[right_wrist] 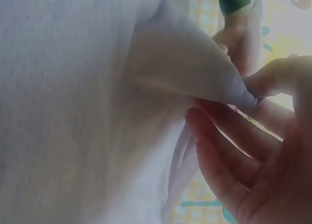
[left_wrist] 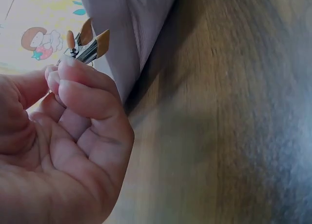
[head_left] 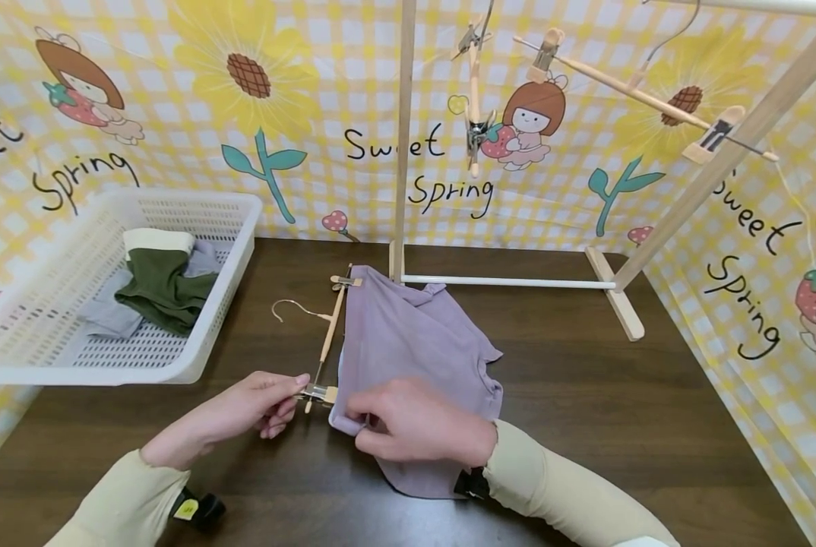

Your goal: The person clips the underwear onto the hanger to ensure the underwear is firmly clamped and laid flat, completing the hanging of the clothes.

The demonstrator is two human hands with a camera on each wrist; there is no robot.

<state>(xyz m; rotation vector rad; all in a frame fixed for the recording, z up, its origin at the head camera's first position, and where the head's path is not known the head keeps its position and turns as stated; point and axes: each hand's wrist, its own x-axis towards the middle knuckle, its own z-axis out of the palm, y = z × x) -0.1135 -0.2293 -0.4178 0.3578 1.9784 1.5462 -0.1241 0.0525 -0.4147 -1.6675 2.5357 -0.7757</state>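
Lavender shorts [head_left: 415, 342] lie on the table, their waistband along the wooden clip hanger [head_left: 333, 327]. The hanger's far clip [head_left: 346, 282] is on one end of the waistband. My left hand [head_left: 271, 399] pinches the metal handles of the near clip [head_left: 321, 393]. In the left wrist view that clip [left_wrist: 102, 42] has its wooden tips spread apart, right beside the cloth. My right hand [head_left: 415, 422] pinches the near waistband corner between thumb and fingers. In the right wrist view, the cloth [right_wrist: 195, 63] rises to a point at the fingertips.
A white perforated basket [head_left: 226, 304] at left holds dark green shorts [head_left: 169, 281] and greyish cloth. Behind stands a wooden rack with a white lower bar [head_left: 510, 282]. Two more clip hangers [head_left: 634, 93] hang from it. Checked printed cloth forms the backdrop.
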